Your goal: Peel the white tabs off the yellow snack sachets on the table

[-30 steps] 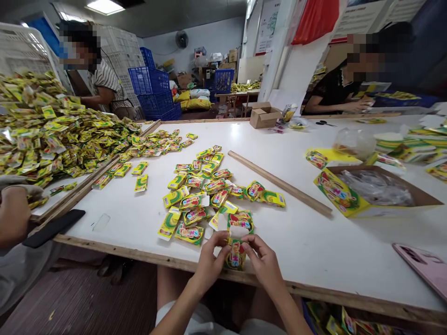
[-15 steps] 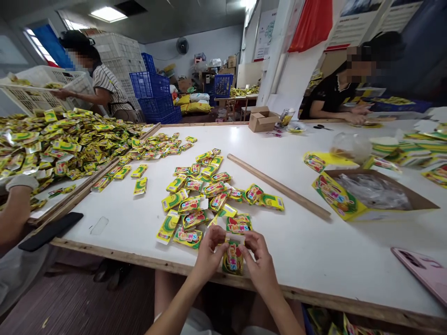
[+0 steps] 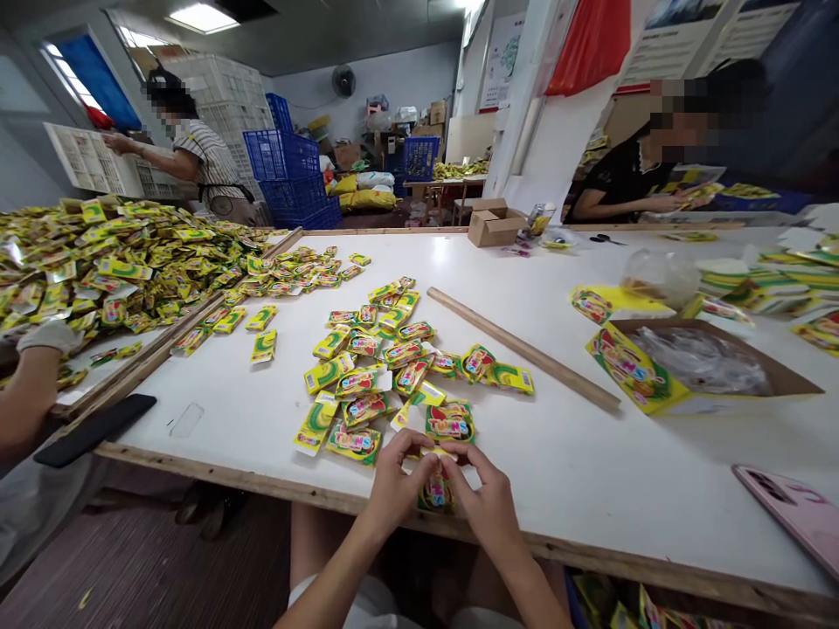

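Left hand [image 3: 397, 474] and right hand [image 3: 483, 485] are pinching the far end of one yellow-green carton [image 3: 436, 497] at the white table [image 3: 564, 472]'s near edge, can't tell if it's closed, while a heap of cartons [image 3: 403, 352] is lying just beyond, some white flaps [image 3: 384, 382] sticking out, so probably plenty left.

A small printed carton [image 3: 438, 495] is showing green and yellow colouring, with reddish artwork and multicoloured lettering running lengthwise. It is sitting at the near edge of the white tabletop [image 3: 590, 489], its long side pointing away from the viewer. The left hand [image 3: 398, 476] and right hand [image 3: 480, 485] are pinching its far end, partly hiding the pale flap.
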A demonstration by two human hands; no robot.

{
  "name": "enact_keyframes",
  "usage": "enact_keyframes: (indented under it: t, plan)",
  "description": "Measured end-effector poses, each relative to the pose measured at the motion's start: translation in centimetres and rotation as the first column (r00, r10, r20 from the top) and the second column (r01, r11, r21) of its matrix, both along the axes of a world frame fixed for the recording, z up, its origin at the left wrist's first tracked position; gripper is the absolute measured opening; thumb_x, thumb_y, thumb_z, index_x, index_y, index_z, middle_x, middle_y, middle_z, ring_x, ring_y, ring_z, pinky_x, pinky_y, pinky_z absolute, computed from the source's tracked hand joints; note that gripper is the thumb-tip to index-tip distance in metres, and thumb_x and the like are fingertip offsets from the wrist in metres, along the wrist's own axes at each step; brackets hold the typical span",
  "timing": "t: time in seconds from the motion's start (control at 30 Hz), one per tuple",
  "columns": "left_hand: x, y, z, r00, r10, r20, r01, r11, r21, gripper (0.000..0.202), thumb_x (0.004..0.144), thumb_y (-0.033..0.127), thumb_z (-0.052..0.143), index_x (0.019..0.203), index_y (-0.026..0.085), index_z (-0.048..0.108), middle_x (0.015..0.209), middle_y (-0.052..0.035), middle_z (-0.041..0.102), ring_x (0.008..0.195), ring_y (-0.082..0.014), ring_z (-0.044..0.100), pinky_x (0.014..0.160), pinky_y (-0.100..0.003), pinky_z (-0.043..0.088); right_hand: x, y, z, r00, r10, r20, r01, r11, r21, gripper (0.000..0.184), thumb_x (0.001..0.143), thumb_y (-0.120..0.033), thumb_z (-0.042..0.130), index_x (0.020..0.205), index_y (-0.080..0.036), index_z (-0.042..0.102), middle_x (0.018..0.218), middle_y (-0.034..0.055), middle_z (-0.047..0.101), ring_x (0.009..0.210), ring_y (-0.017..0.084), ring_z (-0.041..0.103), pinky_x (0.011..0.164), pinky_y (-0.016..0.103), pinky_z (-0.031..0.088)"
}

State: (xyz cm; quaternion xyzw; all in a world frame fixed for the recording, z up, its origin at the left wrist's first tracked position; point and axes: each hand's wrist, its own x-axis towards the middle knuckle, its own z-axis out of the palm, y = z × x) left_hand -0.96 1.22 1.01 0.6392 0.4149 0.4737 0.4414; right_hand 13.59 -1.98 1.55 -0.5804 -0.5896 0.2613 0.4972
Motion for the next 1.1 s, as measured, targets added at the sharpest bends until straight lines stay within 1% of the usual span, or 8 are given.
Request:
enact_keyframes:
  t: [0.1, 0.23, 0.37, 0.43, 0.57, 0.73, 0.9, 1.1]
  plan:
    - [0.2, 0.2, 0.1, 1.0, 0.016, 0.013, -0.015, 0.999, -0.032, 0.011, 0.085, 0.023, 0.061, 0.092, 0.017, 0.065, 0.09, -0.0053, 0.066, 0.083, -0.0175, 0.061, 0.075, -0.027, 0.047, -0.1, 0.4, 0.5, 1.0, -0.012, -0.009, 0.011, 0.998, -0.056, 0.025, 0.086, -0.043, 0.056, 0.092, -0.021, 0.067, 0.083, 0.0036, 0.07, 0.073, 0.019, 0.064, 0.07, 0.028, 0.052]
    - [0.4, 0.5, 0.0, 0.996, 0.038, 0.083, -0.03, 0.995, -0.1, 0.012, 0.085, 0.027, 0.061, 0.087, 0.016, 0.064, 0.084, -0.0041, 0.065, 0.077, -0.0166, 0.06, 0.072, -0.026, 0.046, -0.2, 0.9, 1.0, 0.999, 0.002, -0.037, -0.005, 0.996, -0.094, 0.024, 0.086, -0.043, 0.056, 0.085, -0.021, 0.065, 0.077, 0.0024, 0.069, 0.068, 0.018, 0.062, 0.065, 0.026, 0.05]
    - [0.3, 0.4, -0.4, 0.993, 0.027, 0.118, -0.013, 0.993, -0.12, 0.015, 0.085, 0.03, 0.062, 0.088, 0.016, 0.066, 0.082, -0.0039, 0.065, 0.074, -0.0158, 0.059, 0.068, -0.024, 0.045, 0.0, 0.8, 0.5, 0.997, 0.016, -0.082, -0.025, 0.993, -0.114, 0.024, 0.086, -0.043, 0.056, 0.085, -0.021, 0.065, 0.079, 0.0029, 0.069, 0.07, 0.019, 0.062, 0.054, 0.023, 0.047]
    - [0.1, 0.3, -0.6, 0.993, 0.006, 0.119, 0.006, 0.994, -0.105, 0.015, 0.085, 0.03, 0.062, 0.089, 0.016, 0.067, 0.083, -0.0049, 0.066, 0.076, -0.0167, 0.059, 0.069, -0.025, 0.046, 0.0, 0.5, -0.1, 0.993, 0.025, -0.118, -0.036, 0.995, -0.096, 0.023, 0.086, -0.043, 0.057, 0.087, -0.021, 0.066, 0.083, 0.0037, 0.07, 0.075, 0.019, 0.064, 0.058, 0.023, 0.05]
    - [-0.3, 0.0, -0.8, 0.995, -0.024, 0.098, 0.028, 0.999, -0.034, 0.012, 0.085, 0.027, 0.063, 0.086, 0.017, 0.07, 0.087, -0.0065, 0.066, 0.085, -0.0198, 0.061, 0.075, -0.028, 0.048, 0.1, 0.1, -1.4, 0.984, 0.053, -0.168, -0.057, 0.998, -0.022, 0.019, 0.086, -0.039, 0.059, 0.09, -0.022, 0.068, 0.091, 0.0043, 0.071, 0.086, 0.02, 0.066, 0.076, 0.027, 0.053]
    - [-0.3, -0.4, -0.6, 0.999, -0.012, 0.046, 0.013, 0.999, -0.032, 0.013, 0.086, 0.024, 0.06, 0.092, 0.018, 0.07, 0.087, -0.0059, 0.066, 0.083, -0.0186, 0.061, 0.073, -0.027, 0.047, -0.2, 0.0, -2.3, 0.984, 0.035, -0.174, -0.034, 0.999, 0.007, 0.019, 0.085, -0.038, 0.061, 0.091, -0.022, 0.069, 0.091, 0.0051, 0.071, 0.086, 0.02, 0.067, 0.075, 0.028, 0.054]
    - [-0.2, -0.6, -0.4, 0.999, -0.035, 0.002, 0.035, 0.997, -0.063, 0.017, 0.085, 0.023, 0.06, 0.1, 0.018, 0.067, 0.094, -0.0061, 0.067, 0.084, -0.0182, 0.061, 0.076, -0.028, 0.048, -0.2, -0.2, -2.2, 0.987, 0.022, -0.161, -0.025, 1.0, -0.018, 0.023, 0.084, -0.041, 0.06, 0.094, -0.021, 0.067, 0.095, 0.0064, 0.071, 0.089, 0.022, 0.067, 0.077, 0.03, 0.055]
    - [-0.1, -0.8, -0.2, 0.998, -0.057, -0.028, 0.055, 0.997, -0.054, 0.023, 0.084, 0.021, 0.06, 0.107, 0.02, 0.064, 0.104, -0.0067, 0.067, 0.094, -0.0201, 0.061, 0.082, -0.03, 0.048, -0.2, -0.4, -1.9, 0.992, 0.014, -0.128, -0.02, 0.999, -0.046, 0.026, 0.084, -0.043, 0.059, 0.097, -0.021, 0.067, 0.098, 0.0071, 0.07, 0.087, 0.022, 0.067, 0.077, 0.031, 0.055]
